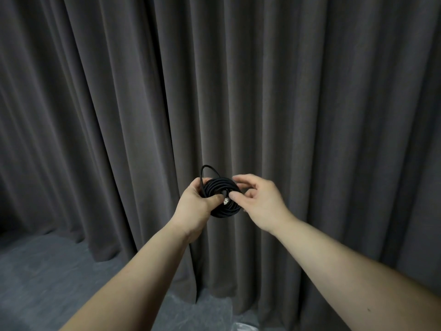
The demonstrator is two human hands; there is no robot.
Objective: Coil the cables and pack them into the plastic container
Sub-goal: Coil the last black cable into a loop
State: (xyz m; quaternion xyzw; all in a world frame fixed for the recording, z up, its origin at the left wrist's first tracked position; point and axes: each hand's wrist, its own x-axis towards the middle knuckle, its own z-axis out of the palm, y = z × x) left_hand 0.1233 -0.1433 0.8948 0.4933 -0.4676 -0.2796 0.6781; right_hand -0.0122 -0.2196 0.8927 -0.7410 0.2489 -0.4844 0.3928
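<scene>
A black cable (220, 187) wound into a tight round coil is held up in front of me at chest height. My left hand (198, 204) grips the coil's left side, thumb pressed across its front. One loose loop sticks up above the coil. The silver plug end (226, 200) lies at the coil's middle, and my right hand (257, 199) pinches the cable just beside it with thumb and forefinger, the other fingers spread over the coil's top right. No plastic container is in view.
A dark grey pleated curtain (310, 103) fills the background from left to right. Grey carpet floor (47, 271) shows at the lower left, and a pale crinkled sheet (243, 327) lies on it at the bottom edge.
</scene>
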